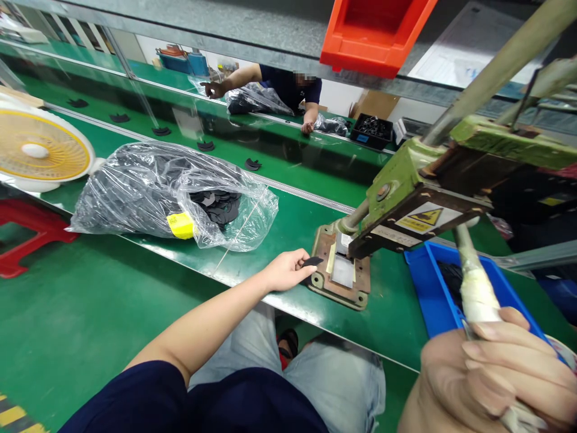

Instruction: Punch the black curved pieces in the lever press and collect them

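My left hand (287, 269) pinches a small flat black part (312, 261) just left of the base plate (339, 282) of a green hand press (406, 192). The part's tip nearly touches the plate's edge. My right hand (491, 367) is wrapped round the white taped lever handle (473, 288) of the press, at the lower right. A clear plastic bag (171, 195) full of the same black parts lies on the green bench to the left, its mouth open toward the press.
A blue bin (433, 294) with black parts sits right of the press. A yellow fan (40, 150) stands far left; a red stool (27, 231) is below it. Black parts ride the green conveyor (288, 171). Another person (288, 87) works opposite. An orange bin (374, 33) hangs overhead.
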Demonstrator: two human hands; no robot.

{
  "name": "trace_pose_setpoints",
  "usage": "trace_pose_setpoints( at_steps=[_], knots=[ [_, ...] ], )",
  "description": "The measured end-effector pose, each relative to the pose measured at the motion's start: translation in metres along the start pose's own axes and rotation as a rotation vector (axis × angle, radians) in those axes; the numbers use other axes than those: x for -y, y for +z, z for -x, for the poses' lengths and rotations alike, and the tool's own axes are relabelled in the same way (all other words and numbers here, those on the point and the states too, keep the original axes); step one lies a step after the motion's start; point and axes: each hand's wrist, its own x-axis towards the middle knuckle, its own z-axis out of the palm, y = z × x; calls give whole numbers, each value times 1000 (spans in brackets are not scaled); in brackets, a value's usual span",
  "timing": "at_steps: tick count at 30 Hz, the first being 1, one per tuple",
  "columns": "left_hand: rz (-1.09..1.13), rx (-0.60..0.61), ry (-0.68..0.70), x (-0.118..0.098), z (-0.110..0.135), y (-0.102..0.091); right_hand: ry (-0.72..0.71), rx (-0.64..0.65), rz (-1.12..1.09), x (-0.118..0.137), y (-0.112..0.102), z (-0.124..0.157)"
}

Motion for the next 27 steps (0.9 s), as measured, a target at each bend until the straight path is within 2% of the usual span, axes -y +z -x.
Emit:
trace_pose_setpoints(
  at_steps=[19, 27],
  knots=[
    [-8, 0, 3, 2, -1, 0, 12, 2, 44, 5, 5, -2],
    [-7, -2, 9, 1, 0, 0, -7, 19, 37, 2, 1, 0]
  ],
)
